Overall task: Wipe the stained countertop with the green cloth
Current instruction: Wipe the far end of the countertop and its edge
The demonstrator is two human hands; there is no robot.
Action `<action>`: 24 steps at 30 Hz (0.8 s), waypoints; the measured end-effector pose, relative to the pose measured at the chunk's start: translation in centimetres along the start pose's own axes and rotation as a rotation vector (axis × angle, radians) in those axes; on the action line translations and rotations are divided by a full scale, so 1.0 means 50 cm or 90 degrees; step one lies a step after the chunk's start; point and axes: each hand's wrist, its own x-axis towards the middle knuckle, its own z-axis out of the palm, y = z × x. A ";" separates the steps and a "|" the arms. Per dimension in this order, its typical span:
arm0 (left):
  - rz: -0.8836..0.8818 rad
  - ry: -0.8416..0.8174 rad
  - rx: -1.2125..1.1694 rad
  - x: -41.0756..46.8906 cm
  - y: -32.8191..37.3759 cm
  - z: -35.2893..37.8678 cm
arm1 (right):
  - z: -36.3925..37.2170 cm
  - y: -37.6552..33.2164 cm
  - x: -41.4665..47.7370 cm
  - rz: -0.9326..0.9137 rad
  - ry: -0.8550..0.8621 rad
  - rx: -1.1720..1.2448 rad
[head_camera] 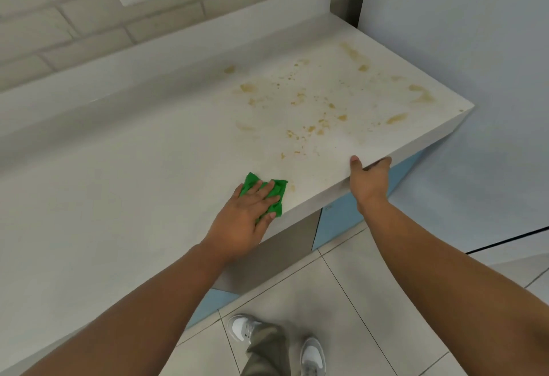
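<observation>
At front edge: left fingers [265, 189] flat on green cloth [251, 180]; right fingers [381, 164] grip countertop [142, 185]; stains [320, 126] beyond.

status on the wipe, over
Left hand flat on cloth. Right hand grips counter edge. Stains ahead, unwiped. No objects in the way.

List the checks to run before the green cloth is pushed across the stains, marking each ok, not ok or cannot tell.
1. The green cloth lies under the flat left hand: ok.
2. Cloth resting on the countertop: ok.
3. The right hand grips its front edge, off the stains: ok.
4. Nothing standing between cloth and stains: ok.
5. Cloth damp: cannot tell.
6. Stains gone: not ok.
</observation>
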 end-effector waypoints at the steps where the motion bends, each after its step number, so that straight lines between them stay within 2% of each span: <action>1: 0.010 -0.006 -0.002 -0.012 -0.018 -0.011 | -0.002 0.000 0.001 -0.006 -0.006 -0.007; 3: -0.016 0.005 0.007 -0.014 -0.059 -0.030 | -0.006 0.002 0.002 -0.013 -0.019 -0.029; 5: -0.103 0.025 0.014 0.018 -0.079 -0.038 | -0.008 0.000 0.003 -0.015 -0.031 -0.051; 8: -0.204 0.052 0.035 0.081 -0.041 -0.017 | -0.012 -0.004 0.003 -0.012 -0.054 -0.070; 10: -0.186 0.055 0.047 0.096 0.007 0.009 | -0.015 -0.006 0.002 -0.016 -0.068 -0.076; 13: -0.094 0.027 0.036 0.067 0.055 0.028 | -0.019 -0.008 0.005 -0.026 -0.084 -0.076; 16: -0.006 -0.007 0.012 0.004 0.037 0.010 | -0.025 -0.010 0.008 -0.040 -0.084 -0.061; 18: 0.000 -0.014 -0.005 -0.040 0.006 -0.012 | -0.030 -0.011 0.008 -0.071 -0.061 -0.049; 21: -0.085 0.013 -0.013 -0.064 -0.055 -0.043 | -0.031 -0.010 0.006 -0.087 -0.045 -0.040; 24: -0.241 0.046 0.019 -0.004 -0.087 -0.049 | -0.027 -0.005 0.007 -0.088 -0.043 -0.030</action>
